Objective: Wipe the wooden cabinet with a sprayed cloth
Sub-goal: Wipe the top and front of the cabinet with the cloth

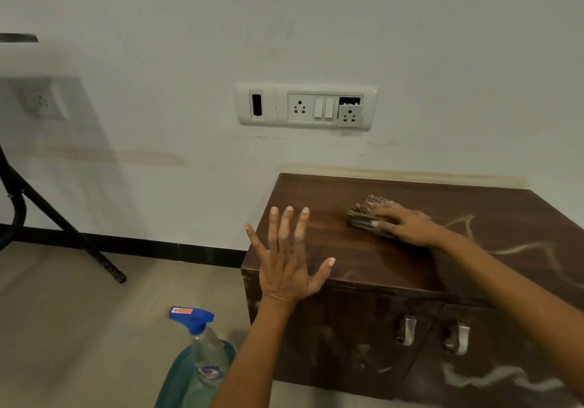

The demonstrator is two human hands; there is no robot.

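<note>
- Spray bottle (202,344) stands on the floor, below and left of my left wrist, out of use.
- Left hand (284,259): fingers straight and spread wide, holding nothing, over the near left corner of the wooden cabinet (363,268). Can't tell if the palm touches the wood.
- Right hand (407,222): further in on the top, fingers laid flat and close together, pressing down on the bunched cloth (363,213). The cloth sticks out past my fingertips, toward the wall.
- Pale streaks (521,249) lie right of my right hand, behind the wrist.
- Judgement: the cabinet's long axis runs left to right, so the next wipe pulls back rightward. The right hand is nearer and has the cloth.
</note>
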